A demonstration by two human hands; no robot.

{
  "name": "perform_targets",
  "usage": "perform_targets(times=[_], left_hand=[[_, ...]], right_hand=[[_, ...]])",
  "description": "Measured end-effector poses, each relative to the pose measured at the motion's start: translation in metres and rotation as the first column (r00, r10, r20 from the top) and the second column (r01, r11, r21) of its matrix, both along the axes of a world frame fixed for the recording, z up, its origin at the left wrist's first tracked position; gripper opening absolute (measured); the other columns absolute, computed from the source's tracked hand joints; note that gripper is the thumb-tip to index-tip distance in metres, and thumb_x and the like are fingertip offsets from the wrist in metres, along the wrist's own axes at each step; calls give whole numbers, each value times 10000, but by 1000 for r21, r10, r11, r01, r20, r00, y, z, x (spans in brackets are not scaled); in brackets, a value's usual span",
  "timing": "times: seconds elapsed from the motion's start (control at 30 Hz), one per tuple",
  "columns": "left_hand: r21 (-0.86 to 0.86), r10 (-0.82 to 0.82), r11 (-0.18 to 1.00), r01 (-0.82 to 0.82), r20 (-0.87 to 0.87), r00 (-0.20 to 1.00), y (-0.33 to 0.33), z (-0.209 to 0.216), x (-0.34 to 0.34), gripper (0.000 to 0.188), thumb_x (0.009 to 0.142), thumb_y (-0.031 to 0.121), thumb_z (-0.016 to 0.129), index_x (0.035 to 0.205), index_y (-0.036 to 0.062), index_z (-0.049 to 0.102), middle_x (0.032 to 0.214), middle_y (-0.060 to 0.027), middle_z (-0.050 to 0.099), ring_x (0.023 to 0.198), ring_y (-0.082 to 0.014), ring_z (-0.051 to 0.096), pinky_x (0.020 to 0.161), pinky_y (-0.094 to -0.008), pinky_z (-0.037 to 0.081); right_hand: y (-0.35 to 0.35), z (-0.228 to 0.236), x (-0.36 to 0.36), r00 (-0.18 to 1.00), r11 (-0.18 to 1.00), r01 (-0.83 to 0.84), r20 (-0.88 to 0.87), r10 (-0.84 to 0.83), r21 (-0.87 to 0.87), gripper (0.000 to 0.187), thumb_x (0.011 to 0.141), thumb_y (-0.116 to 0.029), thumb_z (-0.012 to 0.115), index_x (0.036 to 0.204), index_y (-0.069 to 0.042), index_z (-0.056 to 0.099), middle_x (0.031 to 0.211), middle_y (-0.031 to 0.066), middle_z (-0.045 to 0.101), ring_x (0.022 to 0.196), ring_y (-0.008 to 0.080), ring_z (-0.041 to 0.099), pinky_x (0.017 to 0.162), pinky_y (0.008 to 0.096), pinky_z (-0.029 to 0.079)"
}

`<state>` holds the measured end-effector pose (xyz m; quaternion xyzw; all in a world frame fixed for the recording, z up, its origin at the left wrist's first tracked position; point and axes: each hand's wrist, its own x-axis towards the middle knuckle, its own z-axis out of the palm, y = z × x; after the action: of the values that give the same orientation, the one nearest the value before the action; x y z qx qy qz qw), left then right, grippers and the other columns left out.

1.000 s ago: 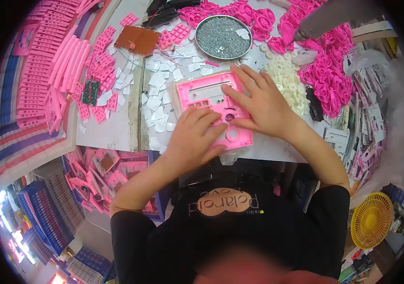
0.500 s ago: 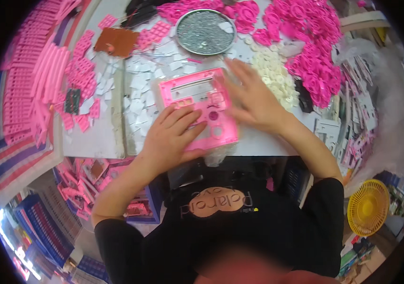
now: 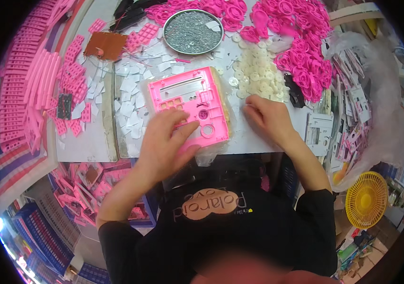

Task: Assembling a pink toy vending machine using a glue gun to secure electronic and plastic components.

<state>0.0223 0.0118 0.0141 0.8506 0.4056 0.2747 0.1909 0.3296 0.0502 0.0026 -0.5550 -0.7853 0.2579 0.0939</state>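
A pink plastic casing (image 3: 217, 124) with a long slot, small square windows and round openings lies in front of me on a padded, plastic-wrapped block (image 3: 222, 97). Over its lower left part rests my left hand (image 3: 164, 137), fingers bent on the casing and thumb by its near edge, holding it in place. My right hand (image 3: 273, 122) is apart from the casing, at the near side of a heap of cream-white plastic discs (image 3: 259, 71). Its fingers are curled in against the thumb; whatever may be between them is hidden.
A round metal dish (image 3: 192, 33) of small screws stands beyond the casing. Pink ring-shaped parts (image 3: 306, 52) pile up at far right. White paper-like pieces (image 3: 128, 92) and pink keypads (image 3: 73, 71) lie to the left. A yellow basket (image 3: 366, 200) sits low at right.
My right hand has left the casing's upper right edge and moved right and nearer to me, its fingers now curled. My left hand stays on the casing. The whole view has shifted slightly.
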Motion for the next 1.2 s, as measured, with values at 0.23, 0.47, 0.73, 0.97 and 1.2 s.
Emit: perform_targets(times=[0.23,0.47,0.73,0.97,1.2], left_hand=[[-732,315,638,240,532,786,-28,6,51,135,910,118,706,1002,25,672,726,-39,645,593,-99,607,533,-267,469],[-691,96,700,179,339,936,-26,1,28,88,924,67,658,998,22,678,709,-15,629,567,-64,555,509,-253,426],[45,132,991,-126,-147,980,-5,-3,15,300,794,158,739,1076,84,668,1143,-88,632,1122,-276,581,987,-465,423],[-2,132,991,-134,-151,980,-9,-18,13,347,780,172,744,1105,95,649,1206,-85,602,1228,-292,533,1073,-495,367],[-102,34,994,-38,-47,998,8,-5,4,273,794,174,747,1038,85,665,1105,-90,628,1116,-305,581,989,-478,435]], right_hand=[[-39,19,-68,351,966,-152,-925,-144,-208,180,853,2,729,1022,-34,677,999,81,649,945,223,618,685,367,537],[-19,39,-64,765,821,-393,-348,542,415,206,783,-67,773,968,-54,684,826,58,613,778,250,611,630,339,528],[14,11,-80,939,855,-247,-105,327,456,181,730,-96,739,884,-66,648,892,54,629,916,265,599,721,396,512],[4,-6,-101,973,849,-227,80,215,478,160,779,-106,653,923,-38,635,1057,91,598,1019,313,544,830,435,443],[-2,-14,-106,991,881,-129,77,105,454,187,783,-95,661,958,-51,613,1086,99,580,1024,317,521,838,447,408]])
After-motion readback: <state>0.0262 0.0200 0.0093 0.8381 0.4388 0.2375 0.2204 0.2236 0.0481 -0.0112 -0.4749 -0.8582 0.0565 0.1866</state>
